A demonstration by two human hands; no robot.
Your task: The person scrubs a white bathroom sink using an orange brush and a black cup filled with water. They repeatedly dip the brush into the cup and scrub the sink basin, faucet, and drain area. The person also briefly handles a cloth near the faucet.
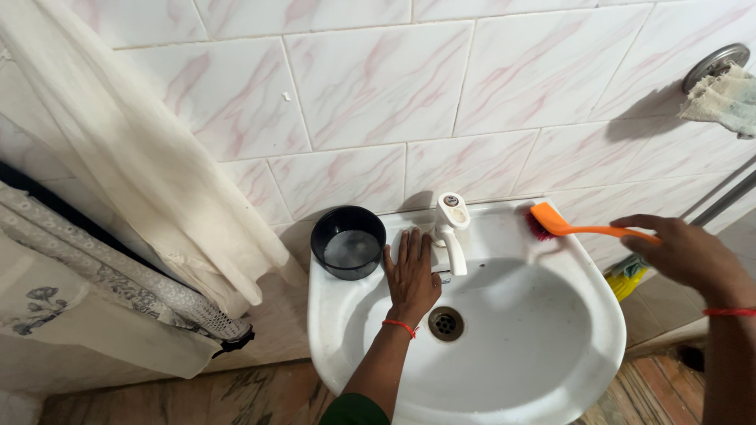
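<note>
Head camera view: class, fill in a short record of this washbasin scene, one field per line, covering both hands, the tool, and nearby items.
Left hand: flat on the washbasin rim, beside the tap
Right hand: grips the orange brush handle
Brush bristles: on the basin's back right rim
Black bowl: on the rim's left corner
Drain: uncovered
Wall: pink-veined white tiles

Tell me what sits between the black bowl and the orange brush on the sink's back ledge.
In the head view, the left hand and the white tap lie between the black bowl and the orange brush.
</note>
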